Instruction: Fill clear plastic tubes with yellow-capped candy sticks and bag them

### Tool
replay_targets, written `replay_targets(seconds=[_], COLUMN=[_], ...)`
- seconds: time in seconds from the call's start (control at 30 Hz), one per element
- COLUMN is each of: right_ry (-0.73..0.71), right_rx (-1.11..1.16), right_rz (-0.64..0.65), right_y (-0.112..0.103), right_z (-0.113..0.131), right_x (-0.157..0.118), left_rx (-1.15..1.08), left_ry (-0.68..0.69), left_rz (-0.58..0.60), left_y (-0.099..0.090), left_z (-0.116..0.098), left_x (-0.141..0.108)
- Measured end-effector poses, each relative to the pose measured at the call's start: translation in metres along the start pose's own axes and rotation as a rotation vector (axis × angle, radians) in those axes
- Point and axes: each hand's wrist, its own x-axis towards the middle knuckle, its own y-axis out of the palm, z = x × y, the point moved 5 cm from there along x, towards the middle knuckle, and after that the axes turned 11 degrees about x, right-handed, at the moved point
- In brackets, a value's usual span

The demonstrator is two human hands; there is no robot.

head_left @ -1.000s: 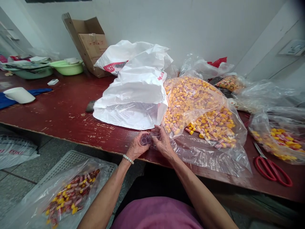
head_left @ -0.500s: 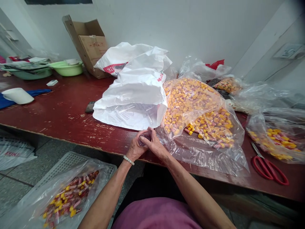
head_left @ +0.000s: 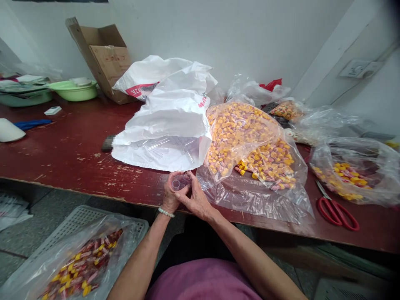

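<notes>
Two clear plastic tubes, now rims-up

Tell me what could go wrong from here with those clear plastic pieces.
The clear plastic tubes sit in the left hand and right hand close to the table's edge, so a slip could drop them to the tiled floor. The open white sack of loose tubes could spill, and pieces could stray into the nearby candy bag.

Worn red table, white sack of clear tubes, bags of sweets, red scissors
</notes>
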Motion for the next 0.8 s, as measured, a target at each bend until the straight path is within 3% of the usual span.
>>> replay_targets(seconds=[0.07,0.13,0.23,0.33,0.4,0.47,0.57,0.67,0.8], right_ry=[-0.010,-0.073,-0.163,-0.053,-0.029,-0.022,-0.010,-0.039,-0.236], right_rx=[-0.060,-0.114,-0.217,-0.494,-0.572,-0.593,-0.584,-0.520,-0.363], right_rz=[0.005,-0.031,-0.216,-0.528,-0.578,-0.572,-0.561,-0.514,-0.185], right_y=[-0.007,-0.028,-0.089,-0.166,-0.201,-0.217,-0.215,-0.190,-0.133], right_z=[0.011,0.026,0.034,0.008,-0.017,-0.036,-0.040,-0.010,0.041], right_x=[-0.007,-0.015,-0.022,-0.020,-0.011,-0.003,-0.004,-0.020,-0.040], left_rx=[0.065,0.100,0.084,0.044,0.029,0.010,0.014,0.082,0.166], left_ry=[0.032,0.048,0.036,0.016,0.000,-0.014,-0.011,0.020,0.110], left_rz=[0.004,0.019,0.066,0.084,0.105,0.147,0.214,0.265,0.316], left_y=[-0.001,-0.002,0.001,0.006,0.012,0.018,0.026,0.030,0.034], left_z=[0.000,0.002,0.004,0.000,-0.004,-0.008,-0.013,-0.018,-0.032], left_x=[-0.001,-0.003,-0.006,-0.012,-0.017,-0.021,-0.027,-0.031,-0.036])
